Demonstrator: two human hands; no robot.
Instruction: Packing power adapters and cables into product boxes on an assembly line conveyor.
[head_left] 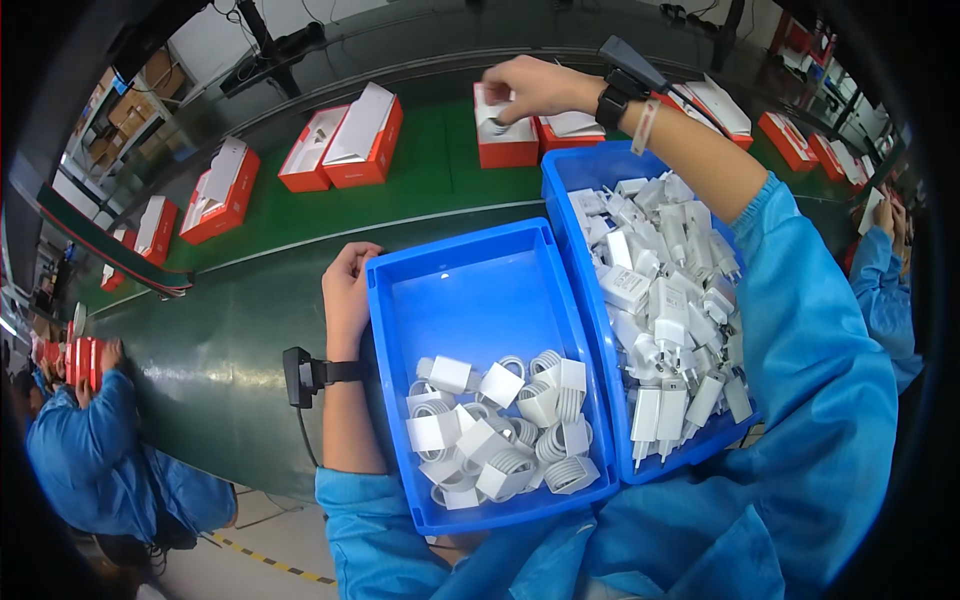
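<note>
Over an open red box (pixel 507 155) on the green belt, my right hand (pixel 530 88) reaches down with its fingers pinched together. A small pale thing shows at the fingertips, partly hidden, and I cannot make out its kind. My left hand (pixel 347 285) is curled at the far left corner of a blue bin (pixel 455 240). Coiled white cables (pixel 505 470) with white paper wraps lie in the near half of that bin. A second blue bin (pixel 590 300), touching it on the right, is heaped with white charger plugs (pixel 670 310).
More open red boxes stand along the green belt (pixel 420 190), including a pair (pixel 362 145) left of my right hand. A dark green worktop (pixel 230 350) extends leftward. Co-workers in blue sit at far left (pixel 90 460) and far right (pixel 885 290), one holding red boxes.
</note>
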